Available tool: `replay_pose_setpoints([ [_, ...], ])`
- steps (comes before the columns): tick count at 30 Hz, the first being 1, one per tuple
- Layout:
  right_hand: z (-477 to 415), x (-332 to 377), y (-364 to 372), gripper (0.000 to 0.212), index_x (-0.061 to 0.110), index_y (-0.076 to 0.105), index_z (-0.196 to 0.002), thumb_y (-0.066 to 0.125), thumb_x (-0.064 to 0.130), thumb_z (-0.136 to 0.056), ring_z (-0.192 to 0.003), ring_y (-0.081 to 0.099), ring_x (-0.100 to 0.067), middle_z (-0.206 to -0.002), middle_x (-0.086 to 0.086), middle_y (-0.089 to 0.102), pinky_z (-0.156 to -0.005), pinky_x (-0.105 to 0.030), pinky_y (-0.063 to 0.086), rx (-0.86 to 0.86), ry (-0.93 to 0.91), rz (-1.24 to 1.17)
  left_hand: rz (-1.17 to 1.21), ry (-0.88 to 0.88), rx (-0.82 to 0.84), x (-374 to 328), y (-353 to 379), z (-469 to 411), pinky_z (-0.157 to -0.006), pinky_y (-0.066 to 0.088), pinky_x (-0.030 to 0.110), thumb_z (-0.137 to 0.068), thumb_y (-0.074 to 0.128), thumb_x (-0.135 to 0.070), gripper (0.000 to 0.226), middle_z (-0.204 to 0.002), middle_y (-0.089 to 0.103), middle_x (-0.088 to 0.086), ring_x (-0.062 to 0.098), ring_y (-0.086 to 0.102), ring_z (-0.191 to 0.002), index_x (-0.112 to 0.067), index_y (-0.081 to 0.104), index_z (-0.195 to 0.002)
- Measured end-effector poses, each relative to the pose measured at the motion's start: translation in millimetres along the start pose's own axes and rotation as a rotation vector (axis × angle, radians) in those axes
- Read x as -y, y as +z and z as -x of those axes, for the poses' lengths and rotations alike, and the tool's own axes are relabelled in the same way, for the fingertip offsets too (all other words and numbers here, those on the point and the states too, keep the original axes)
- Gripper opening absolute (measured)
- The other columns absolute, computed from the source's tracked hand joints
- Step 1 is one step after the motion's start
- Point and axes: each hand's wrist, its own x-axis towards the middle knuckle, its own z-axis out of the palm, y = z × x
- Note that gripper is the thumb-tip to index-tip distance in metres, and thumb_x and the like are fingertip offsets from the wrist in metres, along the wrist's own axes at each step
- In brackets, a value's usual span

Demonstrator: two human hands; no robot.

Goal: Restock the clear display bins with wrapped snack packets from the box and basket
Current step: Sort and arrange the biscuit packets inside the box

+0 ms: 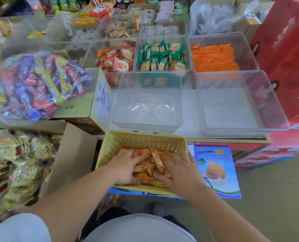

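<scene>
Head view, looking down: a yellow plastic basket (141, 137) with perforated lattice walls sits on a glossy blue carton (218, 172) printed with a walnut. It holds a loose heap of small orange-and-white foil-wrapped snack packets (154, 163), oblong with crimped ends.

Both hands are inside the basket. The left hand (126, 167) lies on the heap from the left and the right hand (182, 169) from the right. The fingers of both are spread and nearly straight, pressing into the packets. Neither hand is visibly closed round a packet, though the fingertips sink among the wrappers.

Just beyond the basket, on a white shelf, stand two rectangular clear plastic bins, side by side with rounded corners: the left bin (120, 95) and the right bin (232, 109). Neither holds any packets. Behind them, a further clear bin (194, 38) is packed with slim orange sachets (215, 58).

At the left an open brown cardboard box (72, 154) is full of crinkled pale-yellow packets (23, 154). Above it lies a clear bag of colourful candy bars (37, 84).
</scene>
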Motion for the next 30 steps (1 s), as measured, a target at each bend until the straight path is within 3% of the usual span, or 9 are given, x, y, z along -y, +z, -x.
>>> replay_pose_setpoints([
  [2, 0.6, -0.1, 0.6, 0.063, 0.037, 0.049, -0.141, 0.029, 0.074, -0.094, -0.154, 0.004, -0.029, -0.153, 0.008, 0.041, -0.122, -0.060, 0.003, 0.006, 0.025, 0.017, 0.051, 0.032, -0.064, 1.0, -1.6, 7.1, -0.124, 0.019, 0.053, -0.077, 0.072, -0.072, 0.108, -0.173, 0.000, 0.004, 0.035, 0.010, -0.157, -0.058, -0.001, -0.156],
  [4, -0.7, 4.5, -2.9, 0.060, 0.037, 0.052, -0.137, 0.035, 0.073, -0.092, -0.154, 0.005, -0.032, -0.146, 0.008, 0.047, -0.119, -0.065, -0.003, -0.005, 0.064, 0.026, 0.124, 0.081, -0.165, 2.9, -2.6, 22.6, -0.125, 0.021, 0.051, -0.079, 0.067, -0.074, 0.102, -0.173, 0.006, 0.000, 0.029, 0.013, -0.157, -0.057, 0.003, -0.157],
  [7, -7.6, 28.6, -12.1, 0.054, 0.040, 0.059, -0.131, 0.047, 0.069, -0.087, -0.151, 0.015, -0.036, -0.138, 0.007, 0.057, -0.119, -0.066, 0.003, -0.058, 0.079, 0.016, 0.252, 0.140, -0.394, 12.1, 1.7, 61.8, -0.121, 0.029, 0.041, -0.085, 0.066, -0.065, 0.082, -0.164, 0.030, 0.000, 0.023, 0.030, -0.148, -0.039, 0.036, -0.156],
  [9, -17.3, 56.6, -18.1, 0.052, 0.039, 0.064, -0.128, 0.051, 0.067, -0.085, -0.148, 0.027, -0.036, -0.136, 0.008, 0.061, -0.120, -0.065, 0.011, -0.120, 0.002, -0.040, 0.268, 0.148, -0.622, 28.3, 8.5, 95.2, -0.110, 0.042, 0.038, -0.086, 0.066, -0.056, 0.063, -0.145, 0.052, 0.002, 0.021, 0.048, -0.131, -0.023, 0.060, -0.140],
  [13, -38.6, 126.0, -25.0, 0.046, 0.037, 0.067, -0.122, 0.059, 0.063, -0.084, -0.146, 0.033, -0.027, -0.134, 0.012, 0.061, -0.120, -0.056, 0.022, -0.132, -0.234, -0.193, 0.252, -0.060, -0.924, 86.8, 30.6, 165.1, -0.092, 0.047, 0.033, -0.084, 0.061, -0.048, 0.046, -0.117, 0.066, 0.002, 0.019, 0.058, -0.107, -0.014, 0.075, -0.112],
  [17, -51.7, 194.0, -23.1, 0.045, 0.029, 0.070, -0.124, 0.072, 0.051, -0.085, -0.141, 0.041, -0.027, -0.130, 0.009, 0.063, -0.115, -0.050, 0.032, -0.119, -0.383, -0.357, 0.250, -0.437, -0.930, 168.2, 68.1, 233.6, -0.095, 0.046, 0.041, -0.081, 0.060, -0.049, 0.049, -0.117, 0.067, 0.007, 0.029, 0.061, -0.110, -0.013, 0.076, -0.111],
  [22, -67.9, 279.0, -20.5, 0.046, 0.026, 0.072, -0.117, 0.056, 0.058, -0.087, -0.122, 0.051, -0.016, -0.118, 0.012, 0.064, -0.104, -0.033, 0.042, -0.214, -0.463, -0.464, 0.282, -0.776, -0.937, 283.0, 121.9, 289.0, -0.096, 0.046, 0.058, -0.075, 0.050, -0.058, 0.067, -0.123, 0.066, 0.020, 0.044, 0.062, -0.112, -0.009, 0.076, -0.112],
  [26, -81.0, 352.0, -12.9, 0.048, 0.028, 0.069, -0.121, 0.055, 0.060, -0.088, -0.118, 0.048, -0.008, -0.117, 0.018, 0.057, -0.100, -0.022, 0.037, -0.175, -0.422, -0.462, 0.283, -0.826, -0.851, 362.5, 149.9, 308.8, -0.104, 0.039, 0.058, -0.073, 0.049, -0.066, 0.075, -0.132, 0.058, 0.024, 0.046, 0.052, -0.125, -0.014, 0.072, -0.122],
  [30, -103.0, 420.3, 6.4, 0.044, 0.030, 0.065, -0.128, 0.064, 0.053, -0.091, -0.128, 0.046, -0.013, -0.125, 0.013, 0.059, -0.108, -0.038, 0.043, 0.039, -0.445, -0.374, 0.416, -0.729, -0.806, 403.0, 171.7, 309.8, -0.111, 0.038, 0.059, -0.076, 0.045, -0.070, 0.082, -0.148, 0.047, 0.025, 0.047, 0.044, -0.135, -0.015, 0.065, -0.134],
])
